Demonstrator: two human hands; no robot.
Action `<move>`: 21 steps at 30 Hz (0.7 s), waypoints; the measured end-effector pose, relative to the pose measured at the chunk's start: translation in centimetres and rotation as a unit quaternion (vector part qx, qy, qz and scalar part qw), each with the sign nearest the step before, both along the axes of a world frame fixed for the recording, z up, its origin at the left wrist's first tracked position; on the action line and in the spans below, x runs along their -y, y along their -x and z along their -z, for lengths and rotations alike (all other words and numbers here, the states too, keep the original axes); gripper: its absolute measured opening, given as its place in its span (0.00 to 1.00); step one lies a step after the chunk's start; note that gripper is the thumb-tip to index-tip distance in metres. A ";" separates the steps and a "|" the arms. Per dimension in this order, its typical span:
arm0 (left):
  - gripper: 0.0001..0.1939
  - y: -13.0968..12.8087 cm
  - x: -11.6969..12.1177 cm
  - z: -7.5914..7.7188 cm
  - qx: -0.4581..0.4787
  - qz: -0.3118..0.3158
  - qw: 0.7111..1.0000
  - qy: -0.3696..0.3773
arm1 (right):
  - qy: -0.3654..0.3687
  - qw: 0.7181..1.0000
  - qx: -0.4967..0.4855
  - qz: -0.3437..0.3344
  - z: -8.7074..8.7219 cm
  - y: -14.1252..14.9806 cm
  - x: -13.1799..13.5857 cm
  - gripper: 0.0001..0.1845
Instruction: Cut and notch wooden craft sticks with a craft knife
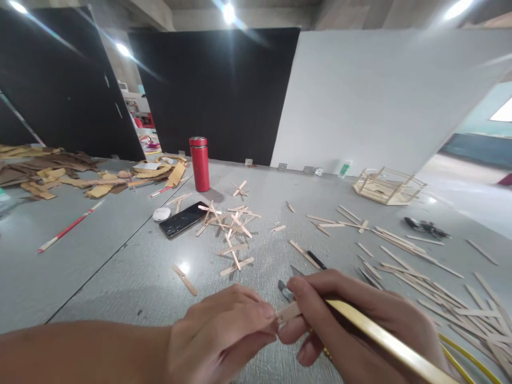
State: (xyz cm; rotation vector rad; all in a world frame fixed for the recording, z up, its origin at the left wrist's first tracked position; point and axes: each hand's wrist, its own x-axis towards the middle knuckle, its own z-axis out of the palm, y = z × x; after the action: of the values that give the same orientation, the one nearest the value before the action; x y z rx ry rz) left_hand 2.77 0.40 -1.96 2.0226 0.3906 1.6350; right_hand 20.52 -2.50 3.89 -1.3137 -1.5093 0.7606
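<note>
I see the wood stick [289, 312] lower ctr of frame, long axis approx L-R, tilting slightly up to the R, w/ L hand [224, 333] fingers clamped on its L end, R hand [360, 314] fingers gripping its R end + yellow-handled tool [384, 337].

Wooden stick [289, 313]: flat, pale, narrow; small notch-like detail at left end, exact form too small to tell. Pinched between fingertips of left hand [224, 333] and fingers of right hand [344, 336], above tabletop, near level, right end slightly raised. Yellow-handled tool [384, 338]: slim, straight, glossy; gripped in right hand, handle slanting down toward lower right. Grey blade visible just beyond right fingertips; junction with handle hidden by fingers.
</note>
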 end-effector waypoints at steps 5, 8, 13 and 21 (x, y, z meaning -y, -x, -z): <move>0.33 0.1 0.1 0.7 -0.017 -0.014 0.999 0.033 | 0.059 0.996 -0.057 -0.022 0.1 0.0 -0.2 0.13; 0.27 0.1 0.2 1.1 -0.033 -0.019 0.999 0.029 | 0.074 0.994 -0.068 -0.033 0.0 0.1 -0.2 0.12; 0.33 0.2 0.4 1.8 -0.066 0.002 0.998 0.020 | 0.113 0.987 -0.101 -0.053 -0.2 0.1 -0.2 0.15; 0.16 0.6 -1.0 2.2 -0.137 0.042 0.987 -0.077 | 0.174 0.981 -0.087 -0.016 -1.7 1.2 0.2 0.18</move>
State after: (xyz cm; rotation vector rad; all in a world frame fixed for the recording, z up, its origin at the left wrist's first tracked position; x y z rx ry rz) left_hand 2.19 1.45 -4.19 2.3560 0.2759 1.3761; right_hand 19.34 -2.73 5.59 -1.4350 -1.2986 1.1703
